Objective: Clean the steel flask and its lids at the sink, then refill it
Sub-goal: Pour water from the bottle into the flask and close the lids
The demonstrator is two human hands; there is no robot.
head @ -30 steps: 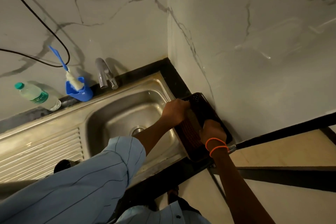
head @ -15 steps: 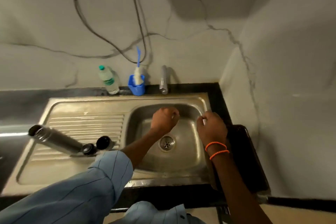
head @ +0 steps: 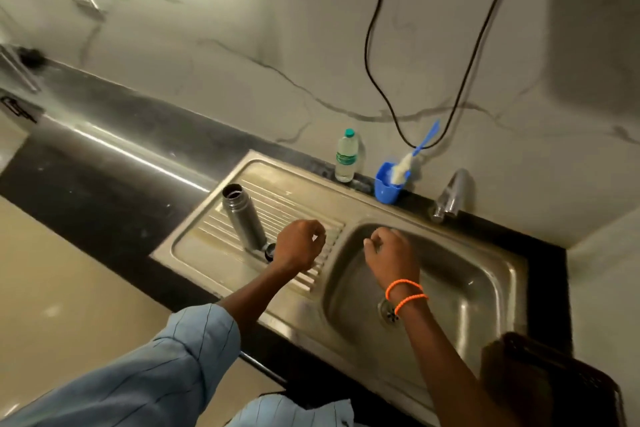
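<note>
Your sink (head: 485, 274) lies under your right hand (head: 389, 258), its ribbed drainboard (head: 277, 198) under your left hand (head: 299, 246), so wet things can drain. The flask (head: 242, 217) stands uncapped just left of your left hand, probably ready for washing. A small dark lid (head: 269, 251) peeks out beside that hand. Both hands hover loosely curled, holding nothing that shows.
</note>
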